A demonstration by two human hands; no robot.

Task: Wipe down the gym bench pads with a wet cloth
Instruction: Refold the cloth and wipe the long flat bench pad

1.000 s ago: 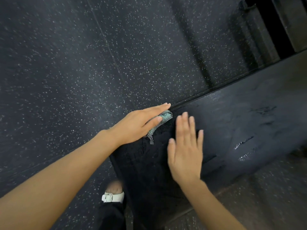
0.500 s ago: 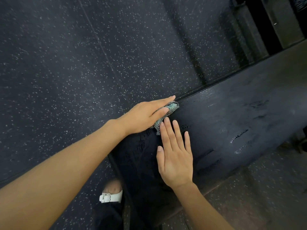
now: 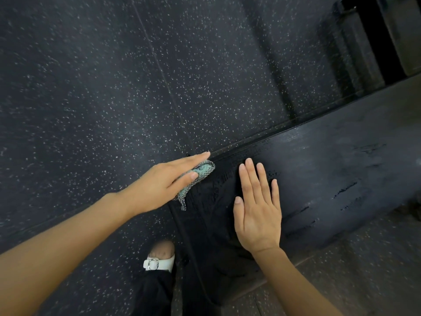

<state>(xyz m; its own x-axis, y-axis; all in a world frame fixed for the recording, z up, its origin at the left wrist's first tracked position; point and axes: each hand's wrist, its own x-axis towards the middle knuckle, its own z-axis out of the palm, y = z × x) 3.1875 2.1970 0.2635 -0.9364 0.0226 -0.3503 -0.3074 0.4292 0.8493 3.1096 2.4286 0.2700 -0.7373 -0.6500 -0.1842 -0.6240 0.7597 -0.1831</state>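
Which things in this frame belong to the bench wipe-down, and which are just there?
Job in hand: cloth pressed under the left hand; bench pad; right hand flat on the pad.
Just there: speckled floor; white sandal; dark equipment at top right.

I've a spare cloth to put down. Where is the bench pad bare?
Bare: the long stretch of bench pad right of the right hand. Crowded: the near end, where the left hand presses the cloth beside it.

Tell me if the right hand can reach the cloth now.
Probably yes: the right hand lies flat on the bench pad beside the cloth, bare pad between them, though the left hand covers most of it.
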